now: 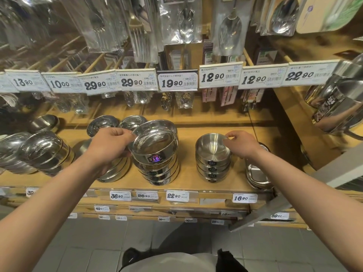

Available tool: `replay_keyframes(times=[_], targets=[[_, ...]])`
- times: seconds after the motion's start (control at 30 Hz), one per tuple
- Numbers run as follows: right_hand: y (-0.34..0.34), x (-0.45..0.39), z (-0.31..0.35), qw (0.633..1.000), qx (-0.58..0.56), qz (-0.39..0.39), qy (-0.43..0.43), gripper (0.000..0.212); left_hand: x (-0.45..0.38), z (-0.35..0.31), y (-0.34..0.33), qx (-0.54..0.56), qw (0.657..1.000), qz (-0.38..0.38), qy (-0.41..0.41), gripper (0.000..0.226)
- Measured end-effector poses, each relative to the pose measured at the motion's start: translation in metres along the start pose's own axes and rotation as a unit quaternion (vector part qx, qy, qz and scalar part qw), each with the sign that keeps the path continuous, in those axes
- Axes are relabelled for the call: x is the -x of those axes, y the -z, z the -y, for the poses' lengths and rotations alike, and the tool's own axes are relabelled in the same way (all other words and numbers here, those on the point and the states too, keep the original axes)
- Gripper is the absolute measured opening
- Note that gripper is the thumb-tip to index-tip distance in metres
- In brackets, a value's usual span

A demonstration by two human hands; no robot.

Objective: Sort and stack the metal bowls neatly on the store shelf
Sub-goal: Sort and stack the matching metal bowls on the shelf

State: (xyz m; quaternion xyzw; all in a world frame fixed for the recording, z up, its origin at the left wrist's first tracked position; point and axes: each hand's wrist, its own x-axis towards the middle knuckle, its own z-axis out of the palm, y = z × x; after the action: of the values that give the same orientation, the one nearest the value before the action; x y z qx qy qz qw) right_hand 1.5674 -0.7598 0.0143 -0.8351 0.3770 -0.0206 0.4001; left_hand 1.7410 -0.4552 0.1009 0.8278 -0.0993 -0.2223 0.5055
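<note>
A shiny metal bowl (155, 142) with a dark sticker tilts on top of a stack of like bowls (159, 171) at the shelf's middle. My left hand (110, 146) grips its left rim. To the right stands a shorter stack of smaller matt bowls (213, 165). My right hand (241, 143) pinches the right rim of the top small bowl (212, 146). Under my left wrist lies a flatter round steel dish (115, 171), partly hidden.
More bowl stacks (39, 154) lean at the left, and loose bowls (102, 124) sit behind. Rectangular steel trays (257, 173) lie at the right. The wooden shelf (188, 183) carries price tags along its front. Packed cutlery (229, 30) hangs above; steel pots (341, 107) crowd the right.
</note>
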Motion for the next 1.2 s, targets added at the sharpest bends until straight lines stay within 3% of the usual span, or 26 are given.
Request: replay_keyframes(times=[0.1,0.2,0.47,0.7,0.9,1.07,1.13,1.2], targets=[[-0.001,0.003,-0.001,0.975,-0.123,0.101,-0.154,0.037,0.0,0.001,-0.001,-0.001,1.0,0.002,-0.003,0.016],[-0.006,0.005,-0.002,0.951,-0.175,0.139,-0.215,0.038,-0.001,0.0,-0.002,0.004,1.0,0.003,-0.005,0.019],[-0.013,0.009,-0.003,0.952,-0.189,0.114,-0.21,0.02,0.0,0.001,0.001,-0.002,1.0,0.01,-0.008,0.026],[-0.017,0.016,0.001,0.957,-0.197,0.065,-0.202,0.004,0.002,-0.001,-0.002,0.007,1.0,0.003,-0.008,0.017],[-0.017,0.019,0.0,0.958,-0.195,0.063,-0.201,0.007,0.005,0.001,0.002,0.016,1.0,0.003,-0.011,0.018],[-0.003,0.026,0.011,0.968,-0.131,0.079,-0.198,0.033,0.005,0.0,0.008,0.028,1.0,-0.005,-0.011,0.018],[0.008,0.029,0.023,0.984,-0.038,0.043,-0.168,0.041,0.004,0.001,0.012,0.021,1.0,-0.01,-0.014,0.017],[0.015,0.032,0.038,0.992,0.049,-0.053,-0.103,0.046,0.002,0.001,0.017,0.008,1.0,-0.018,-0.013,0.015]])
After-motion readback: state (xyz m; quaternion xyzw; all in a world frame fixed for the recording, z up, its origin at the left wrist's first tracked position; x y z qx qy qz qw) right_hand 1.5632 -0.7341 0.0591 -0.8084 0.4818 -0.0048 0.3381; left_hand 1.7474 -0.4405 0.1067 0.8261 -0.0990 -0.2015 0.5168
